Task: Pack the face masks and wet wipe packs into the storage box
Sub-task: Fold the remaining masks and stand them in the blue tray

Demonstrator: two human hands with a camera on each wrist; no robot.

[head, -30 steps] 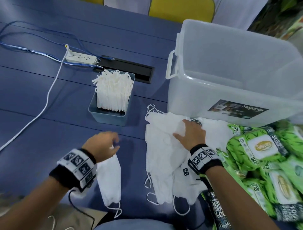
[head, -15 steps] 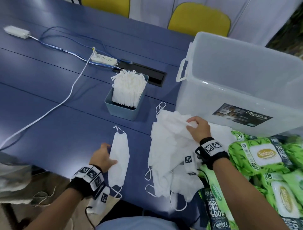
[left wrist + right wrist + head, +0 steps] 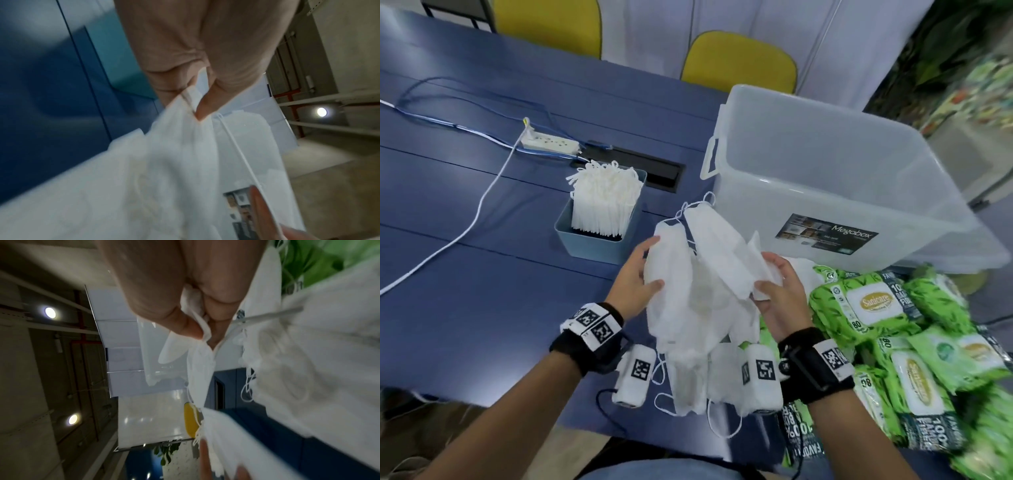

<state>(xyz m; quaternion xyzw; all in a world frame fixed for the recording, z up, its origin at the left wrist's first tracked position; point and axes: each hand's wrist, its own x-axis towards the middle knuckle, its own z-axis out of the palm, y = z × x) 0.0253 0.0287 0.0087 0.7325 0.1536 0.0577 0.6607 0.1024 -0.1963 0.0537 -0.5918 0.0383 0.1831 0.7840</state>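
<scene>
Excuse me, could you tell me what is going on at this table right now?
A person is packing supplies. The left hand and right hand together hold a bunch of white face masks lifted above the blue table, in front of the clear storage box. Nothing shows inside the box. Green wet wipe packs lie piled to the right.

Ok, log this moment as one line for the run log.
phase: gathering | left hand: grips face masks | right hand: pinches same bundle | bundle: held above table | storage box: open | wet wipe packs: on table
</scene>
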